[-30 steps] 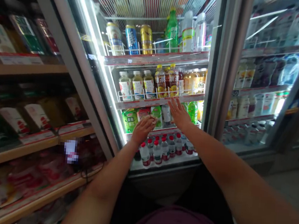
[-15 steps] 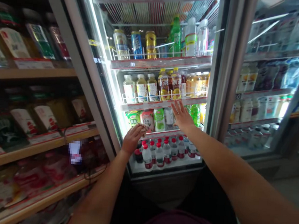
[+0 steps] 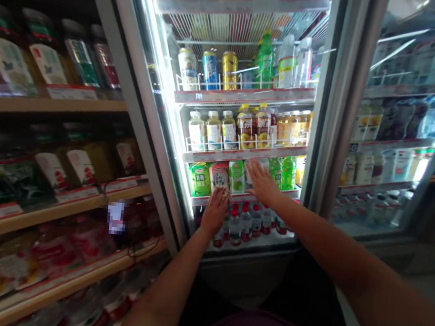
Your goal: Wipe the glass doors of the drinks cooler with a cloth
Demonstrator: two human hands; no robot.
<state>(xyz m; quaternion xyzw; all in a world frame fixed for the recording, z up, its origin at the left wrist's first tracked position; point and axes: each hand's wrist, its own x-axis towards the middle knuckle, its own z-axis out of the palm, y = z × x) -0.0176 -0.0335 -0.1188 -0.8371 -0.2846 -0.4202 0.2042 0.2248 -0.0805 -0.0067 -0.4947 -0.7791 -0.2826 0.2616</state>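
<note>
My left hand (image 3: 216, 211) is closed around a small, pale, crumpled cloth (image 3: 225, 193), largely hidden by my fingers. It is in front of the lower shelf edge, close to a pink drink pack (image 3: 218, 175). Stretched toward the same shelf, my right hand (image 3: 262, 183) has its fingers extended and holds nothing. A green-labelled bottle (image 3: 236, 176) stands between the two hands. Whether my right hand touches the shelf or a bottle, I cannot tell. Left of the pink pack is a green pack (image 3: 200, 179).
The lit drinks fridge (image 3: 246, 97) has bottles and cans on wire-fronted shelves. Red-capped bottles (image 3: 246, 222) line its bottom. A metal door frame (image 3: 146, 111) separates it from wooden shelves (image 3: 47, 194) of bottles on the left. Another fridge (image 3: 391, 132) stands at right.
My left hand has moved right with the cloth, from beside the green pack to the pink pack. My right hand has dropped slightly below the middle shelf edge. The view has shifted a little.
</note>
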